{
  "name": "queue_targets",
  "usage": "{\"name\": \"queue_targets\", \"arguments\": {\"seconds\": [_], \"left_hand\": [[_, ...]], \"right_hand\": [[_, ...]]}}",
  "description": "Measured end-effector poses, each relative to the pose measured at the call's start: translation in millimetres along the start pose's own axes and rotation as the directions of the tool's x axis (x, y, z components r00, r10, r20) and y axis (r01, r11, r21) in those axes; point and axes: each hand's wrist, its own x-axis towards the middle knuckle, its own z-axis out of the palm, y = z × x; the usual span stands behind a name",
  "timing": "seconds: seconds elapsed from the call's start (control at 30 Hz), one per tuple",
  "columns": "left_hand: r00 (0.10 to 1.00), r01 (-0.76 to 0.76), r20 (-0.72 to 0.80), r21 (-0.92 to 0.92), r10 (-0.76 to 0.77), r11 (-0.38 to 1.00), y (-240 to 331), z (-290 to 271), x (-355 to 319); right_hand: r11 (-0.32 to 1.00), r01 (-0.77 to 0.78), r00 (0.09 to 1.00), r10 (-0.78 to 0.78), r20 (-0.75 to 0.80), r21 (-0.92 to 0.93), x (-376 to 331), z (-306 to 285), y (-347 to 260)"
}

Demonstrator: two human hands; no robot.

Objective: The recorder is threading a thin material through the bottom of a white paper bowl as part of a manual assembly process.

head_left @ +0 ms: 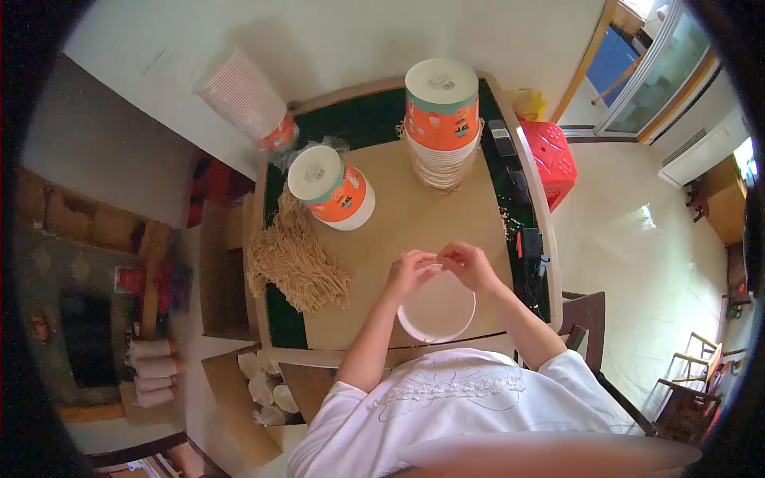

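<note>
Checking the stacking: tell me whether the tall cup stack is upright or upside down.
Upside down. The tall cup stack shows a closed base on top and nested white rims below.

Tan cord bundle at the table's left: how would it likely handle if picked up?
The cord bundle would probably droop, as its thin strands lie wavy. It might tangle or shed some, since they overlap loosely. Rolling seems unlikely: it lies spread out.

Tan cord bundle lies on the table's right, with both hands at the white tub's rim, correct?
Wrong side: the head view shows the tan cord bundle on the left of the table; left hand and right hand are at the white tub's rim.
</note>
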Motion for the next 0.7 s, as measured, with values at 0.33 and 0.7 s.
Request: {"name": "queue_targets", "arguments": {"seconds": [0.33,0.7], "left_hand": [[0.968,0.120,0.220,0.016,-0.120,0.993,5,23,4],[0.972,0.028,0.230,0.057,-0.041,0.998,19,25,-15]], "right_hand": [[0.974,0.020,0.995,0.002,-0.099,0.224,-2,-6,-5],[0.943,0.001,0.997,0.024,-0.071,0.332,-13,-12,-4]]}}
